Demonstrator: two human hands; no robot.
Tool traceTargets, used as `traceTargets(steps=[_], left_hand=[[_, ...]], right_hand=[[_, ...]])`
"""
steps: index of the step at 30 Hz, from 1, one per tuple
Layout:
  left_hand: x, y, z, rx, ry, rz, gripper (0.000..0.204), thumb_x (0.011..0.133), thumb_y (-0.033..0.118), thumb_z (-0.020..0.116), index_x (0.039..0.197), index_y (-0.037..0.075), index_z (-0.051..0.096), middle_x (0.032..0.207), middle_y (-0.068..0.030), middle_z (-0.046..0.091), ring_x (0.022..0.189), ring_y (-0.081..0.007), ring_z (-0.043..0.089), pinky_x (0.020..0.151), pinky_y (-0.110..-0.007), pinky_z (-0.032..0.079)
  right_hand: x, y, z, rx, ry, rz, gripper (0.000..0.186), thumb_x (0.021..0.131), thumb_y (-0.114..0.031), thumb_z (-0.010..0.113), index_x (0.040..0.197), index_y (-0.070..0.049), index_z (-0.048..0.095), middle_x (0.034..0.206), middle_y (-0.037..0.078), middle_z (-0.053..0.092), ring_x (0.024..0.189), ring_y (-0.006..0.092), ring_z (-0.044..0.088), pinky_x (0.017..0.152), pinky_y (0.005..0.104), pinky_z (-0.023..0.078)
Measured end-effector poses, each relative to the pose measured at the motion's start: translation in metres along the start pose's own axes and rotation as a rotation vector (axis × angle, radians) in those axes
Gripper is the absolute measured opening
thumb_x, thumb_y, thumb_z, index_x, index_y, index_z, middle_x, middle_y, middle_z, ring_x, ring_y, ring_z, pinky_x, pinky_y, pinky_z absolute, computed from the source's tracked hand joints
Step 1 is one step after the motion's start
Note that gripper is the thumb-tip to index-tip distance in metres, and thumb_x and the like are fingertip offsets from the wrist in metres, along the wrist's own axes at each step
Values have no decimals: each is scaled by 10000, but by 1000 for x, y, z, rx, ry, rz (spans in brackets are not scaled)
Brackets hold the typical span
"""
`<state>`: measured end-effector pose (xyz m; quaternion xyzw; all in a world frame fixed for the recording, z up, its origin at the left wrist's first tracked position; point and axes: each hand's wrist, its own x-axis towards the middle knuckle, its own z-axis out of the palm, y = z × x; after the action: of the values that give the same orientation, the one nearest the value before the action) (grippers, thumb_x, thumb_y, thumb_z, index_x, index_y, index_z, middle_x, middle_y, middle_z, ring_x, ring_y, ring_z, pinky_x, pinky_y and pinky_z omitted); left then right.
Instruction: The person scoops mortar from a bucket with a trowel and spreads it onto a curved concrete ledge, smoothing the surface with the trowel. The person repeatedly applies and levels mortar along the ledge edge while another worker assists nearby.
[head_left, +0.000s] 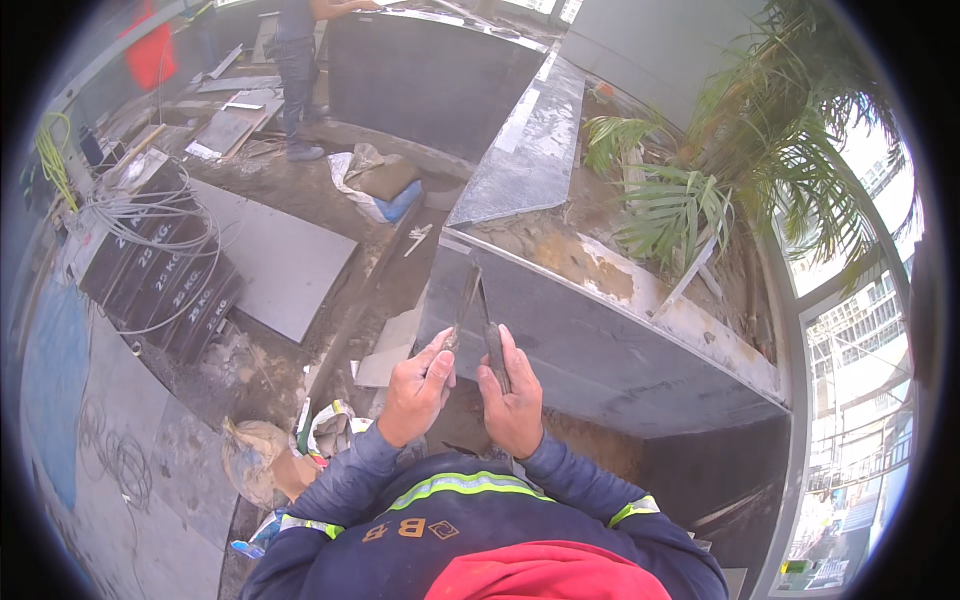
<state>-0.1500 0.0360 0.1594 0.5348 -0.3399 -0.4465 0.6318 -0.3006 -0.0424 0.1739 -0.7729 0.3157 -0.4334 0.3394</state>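
Note:
Both my hands are raised in front of my chest, beside the corner of a dark stone-clad planter (600,340). My right hand (513,395) is wrapped round the handle of a trowel (496,355), whose narrow grey blade points away from me. My left hand (416,393) is closed, thumb and fingertips pinched together close to the blade's left side. A small greyish lump shows at those fingertips; whether it is mortar or part of the trowel is unclear. Grey dust marks the fingers of both hands.
A grey slab (525,150) lies along the planter top, near palm fronds (680,205). At the left are stacked dark weights (165,260) with coiled cable (150,205) and a leaning panel (270,255). Sacks (380,180) lie on the floor; another person (297,80) stands beyond.

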Motion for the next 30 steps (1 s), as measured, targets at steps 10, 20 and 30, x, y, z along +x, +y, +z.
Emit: traceTargets(steps=[10, 20, 30], left_hand=[[-5, -19, 17, 240, -138, 157, 461, 1069, 276, 547, 1425, -16, 565, 738, -85, 625, 616, -114, 560, 605, -287, 473], [-12, -21, 34, 169, -222, 33, 455, 1067, 264, 554, 1414, -30, 571, 714, -51, 611, 657, -111, 567, 635, -292, 492], [-7, -19, 24, 279, -52, 191, 460, 1068, 261, 540, 1414, -42, 560, 707, -94, 615, 634, -158, 574, 649, -318, 492]], right_hand=[[5, 20, -6, 114, 132, 147, 620, 905, 39, 599, 1500, 55, 427, 1059, 179, 628, 921, 283, 638, 844, 363, 512], [-18, 9, -7, 28, 147, 109, 615, 906, 46, 603, 1499, 43, 442, 1112, 167, 636, 1006, 250, 643, 885, 354, 509], [-20, -7, -14, 17, 80, 40, 557, 945, 26, 618, 1481, 53, 470, 1192, 149, 658, 1031, 175, 640, 938, 302, 503]])
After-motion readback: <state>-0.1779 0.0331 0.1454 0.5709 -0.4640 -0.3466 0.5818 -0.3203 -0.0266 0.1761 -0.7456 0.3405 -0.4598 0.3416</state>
